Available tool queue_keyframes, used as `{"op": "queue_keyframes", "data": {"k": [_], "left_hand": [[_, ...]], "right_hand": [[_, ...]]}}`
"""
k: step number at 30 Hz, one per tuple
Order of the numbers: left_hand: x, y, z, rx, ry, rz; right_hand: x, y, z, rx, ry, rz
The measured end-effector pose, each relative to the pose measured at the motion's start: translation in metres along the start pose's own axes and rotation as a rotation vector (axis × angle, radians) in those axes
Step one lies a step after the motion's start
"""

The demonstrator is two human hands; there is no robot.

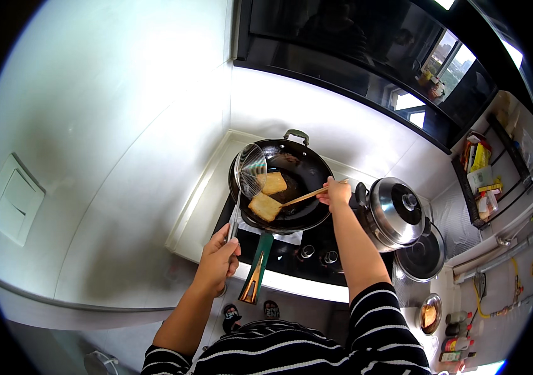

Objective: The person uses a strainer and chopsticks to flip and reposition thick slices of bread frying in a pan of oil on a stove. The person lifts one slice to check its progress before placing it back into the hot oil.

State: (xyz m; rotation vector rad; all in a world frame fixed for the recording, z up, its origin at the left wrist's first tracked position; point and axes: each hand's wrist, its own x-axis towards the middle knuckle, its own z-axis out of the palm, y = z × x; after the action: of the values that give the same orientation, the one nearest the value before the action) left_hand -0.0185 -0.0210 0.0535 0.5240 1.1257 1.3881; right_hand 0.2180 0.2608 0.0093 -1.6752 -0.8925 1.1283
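Two golden, flat square pieces of food lie in a dark wok: the nearer piece (265,207) and the farther piece (273,183). Oil glistens in the wok (310,161), which sits on the stove with its green handle (257,267) toward me. My left hand (218,255) is closed around the handle of a wire skimmer (251,169), whose mesh bowl hangs over the wok's left side, partly above the farther piece. In my right hand (335,192) are wooden chopsticks (304,197), their tips at the nearer piece's right edge.
A lidded steel pot (396,209) stands right of the wok, close to my right forearm. Beyond it are a round dark pan or lid (421,255), a plate with browned food (429,314) and several bottles (458,344). A black range hood (354,69) overhangs the back.
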Motion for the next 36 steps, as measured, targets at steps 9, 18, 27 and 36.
{"op": "queue_keyframes", "data": {"k": [9,18,27,36], "left_hand": [[0.0,0.001,0.002,0.009,-0.018,-0.022],[0.0,0.001,-0.001,0.008,-0.017,-0.012],[-0.001,-0.002,-0.007,-0.015,-0.011,-0.005],[-0.001,-0.003,-0.007,-0.02,0.001,-0.007]], "right_hand": [[-0.011,0.015,-0.006,-0.045,-0.062,-0.161],[0.003,0.021,0.002,-0.02,-0.163,0.009],[-0.006,0.031,0.014,0.091,-0.108,0.135],[-0.022,0.042,0.036,0.345,0.111,0.239]]}}
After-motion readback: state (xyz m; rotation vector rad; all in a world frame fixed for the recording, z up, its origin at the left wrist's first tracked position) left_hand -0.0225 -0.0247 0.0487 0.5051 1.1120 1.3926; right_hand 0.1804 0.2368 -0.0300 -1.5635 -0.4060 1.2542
